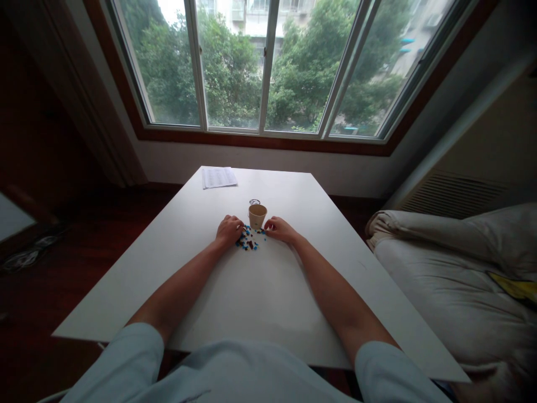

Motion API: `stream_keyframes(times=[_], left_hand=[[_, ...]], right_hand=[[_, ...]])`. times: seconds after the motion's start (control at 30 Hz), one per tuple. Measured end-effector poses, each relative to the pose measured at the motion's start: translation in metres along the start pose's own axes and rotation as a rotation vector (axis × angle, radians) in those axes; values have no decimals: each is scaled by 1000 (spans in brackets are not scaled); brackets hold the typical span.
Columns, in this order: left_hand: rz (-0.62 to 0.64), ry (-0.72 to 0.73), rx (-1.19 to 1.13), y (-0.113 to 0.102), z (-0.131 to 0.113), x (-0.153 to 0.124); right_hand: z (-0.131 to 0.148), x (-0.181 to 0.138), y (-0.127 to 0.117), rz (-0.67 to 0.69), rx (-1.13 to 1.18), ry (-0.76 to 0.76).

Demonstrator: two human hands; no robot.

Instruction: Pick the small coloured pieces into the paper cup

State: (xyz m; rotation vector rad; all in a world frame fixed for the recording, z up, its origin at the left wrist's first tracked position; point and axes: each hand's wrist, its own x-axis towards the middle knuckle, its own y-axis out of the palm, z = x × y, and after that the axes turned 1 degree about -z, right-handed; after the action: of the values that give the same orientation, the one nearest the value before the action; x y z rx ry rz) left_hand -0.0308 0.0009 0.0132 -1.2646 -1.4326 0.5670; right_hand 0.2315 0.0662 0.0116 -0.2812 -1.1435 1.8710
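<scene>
- My left hand (pixel 229 230) and right hand (pixel 280 228) flank the small beads (pixel 250 239); whether my fingers pinch any, I cannot tell.
- The beads look light and slippery; I would pinch each by its sides, mid-tabletop (pixel 260 291), near the cup (pixel 257 215).

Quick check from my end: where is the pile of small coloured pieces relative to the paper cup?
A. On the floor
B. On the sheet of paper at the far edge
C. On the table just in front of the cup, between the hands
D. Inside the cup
C: the small coloured pieces lie on the table just nearer than the paper cup, between the left hand and right hand.
</scene>
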Motion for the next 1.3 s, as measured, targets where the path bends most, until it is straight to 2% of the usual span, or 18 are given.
stream_keyframes(times=[0.17,0.47,0.83,0.93,1.13,1.3], left_hand=[[3,1,-1,0,1,0],[5,14,-26,-1,-4,-2],[85,133,28,-3,-14,-1],[120,170,-3,-1,-17,-2],[108,217,-31,3,-18,-4],[155,224,-8,-1,-26,-6]], right_hand=[[-1,-2,2,-26,31,5],[-9,-4,11,-171,55,29],[0,-8,12,-132,127,128],[1,-9,12,-141,141,139],[0,-9,13,-139,142,139],[0,-10,13,-135,128,137]])
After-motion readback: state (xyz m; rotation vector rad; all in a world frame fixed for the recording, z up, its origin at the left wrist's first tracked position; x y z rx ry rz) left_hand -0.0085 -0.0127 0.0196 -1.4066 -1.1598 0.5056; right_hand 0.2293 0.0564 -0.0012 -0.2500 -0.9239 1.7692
